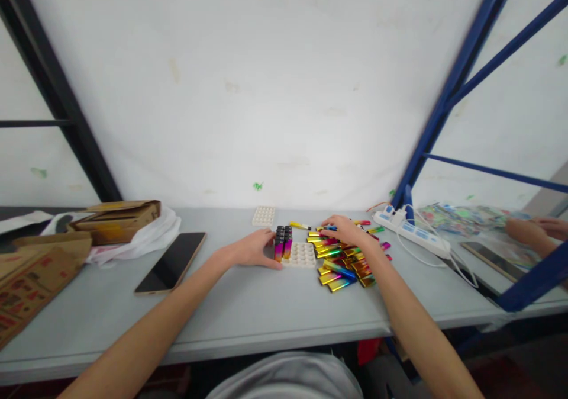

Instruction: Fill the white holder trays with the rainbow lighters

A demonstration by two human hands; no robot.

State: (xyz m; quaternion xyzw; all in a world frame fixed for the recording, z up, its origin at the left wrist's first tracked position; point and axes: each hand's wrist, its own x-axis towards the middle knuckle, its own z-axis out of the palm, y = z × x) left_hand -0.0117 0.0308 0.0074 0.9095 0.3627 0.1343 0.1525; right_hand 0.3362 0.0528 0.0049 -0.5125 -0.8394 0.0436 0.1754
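A white tray with rows of round holes (302,255) lies on the table in front of me. At its left end several shiny purple-and-gold lighters with black tops (283,245) stand upright in two rows. My left hand (255,249) curves around that end, thumb at the front corner and fingers at the back, gripping the tray. Right of the tray spreads a loose pile of metallic lighters (339,266) in gold, blue, red and green. Over the pile's back part, my right hand (346,231) has bent fingers around a bluish lighter (329,228), its fingertips partly hidden.
A second white tray (263,216) lies near the wall. To the left are a phone (171,264), a cardboard box (119,218) and a plastic bag (166,227). A power strip (417,235) and blue frame (426,135) stand right. Beyond, another person's hands (528,233) work over plastic packets.
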